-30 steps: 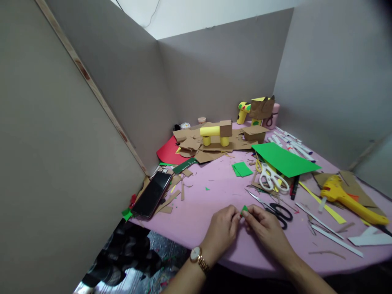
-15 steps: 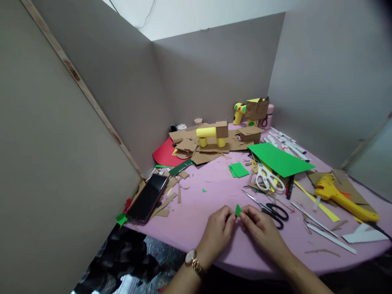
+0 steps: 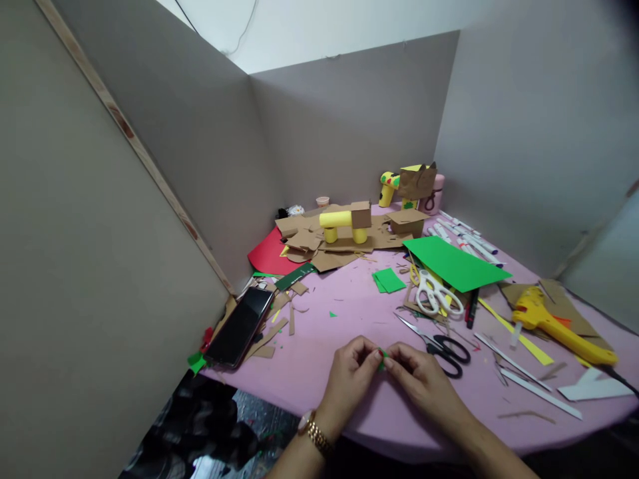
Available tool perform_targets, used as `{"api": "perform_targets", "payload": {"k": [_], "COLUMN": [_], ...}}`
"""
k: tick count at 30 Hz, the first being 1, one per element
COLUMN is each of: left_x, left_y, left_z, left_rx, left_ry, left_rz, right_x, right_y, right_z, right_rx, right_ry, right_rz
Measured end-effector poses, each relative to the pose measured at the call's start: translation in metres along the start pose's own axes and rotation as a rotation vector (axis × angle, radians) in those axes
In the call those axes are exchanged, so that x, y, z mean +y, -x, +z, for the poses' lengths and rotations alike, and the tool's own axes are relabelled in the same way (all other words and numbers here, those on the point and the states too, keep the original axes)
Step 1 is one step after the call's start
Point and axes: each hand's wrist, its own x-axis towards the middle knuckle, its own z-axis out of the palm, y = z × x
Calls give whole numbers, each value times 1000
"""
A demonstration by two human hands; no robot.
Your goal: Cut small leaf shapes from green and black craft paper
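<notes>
A little bit of green paper (image 3: 382,365) is low in the frame, just right of the middle, over the pink worktop (image 3: 309,346). The left hand (image 3: 349,376) pinches one side, its fingers closed on it. The right hand (image 3: 422,380) pinches the other side the same way. The fingers hide most of the paper. Black scissors (image 3: 444,351) lie just beside the right hand. Higher up are green squares (image 3: 390,280), white scissors (image 3: 436,295) and a big green sheet (image 3: 456,261). A yellow glue gun (image 3: 564,330) lies at the lower right, a dark phone (image 3: 239,327) at the lower left. Near the middle, a yellow tube shape (image 3: 337,219) stands on brown cardboard (image 3: 334,261).
</notes>
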Motion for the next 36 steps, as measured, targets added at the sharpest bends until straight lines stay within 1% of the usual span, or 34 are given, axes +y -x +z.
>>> {"api": "perform_targets", "payload": {"k": [5,9,12,16,19,25,31,33,36], "left_x": [1,2,-1,-9,-11,-3,-1,0,2], "left_y": [0,1,1,-1,-1,1,0,0,1], "left_z": [1,2,4,5,5,3,5,5,4], "left_rx": [19,-28,-53,-57,-62,-47,-51,-40,-39], "left_ry": [78,88,121,187,209,159,166,152,76], "left_rz": [-21,-3,-14,-43,-49,-32,-72,-71,-40], "right_x": [-1,3,5,2,0,2,-2,-2,0], "right_y": [2,2,2,1,1,1,1,2,3], "right_z": [-1,-1,-1,0,-1,-2,-2,-2,-3], "right_rx": [3,73,101,81,50,20,-34,-20,34], "right_ry": [-20,-25,-34,-51,-41,-4,-36,-32,-17], "right_rz": [10,34,48,25,0,-18,-33,-23,3]}}
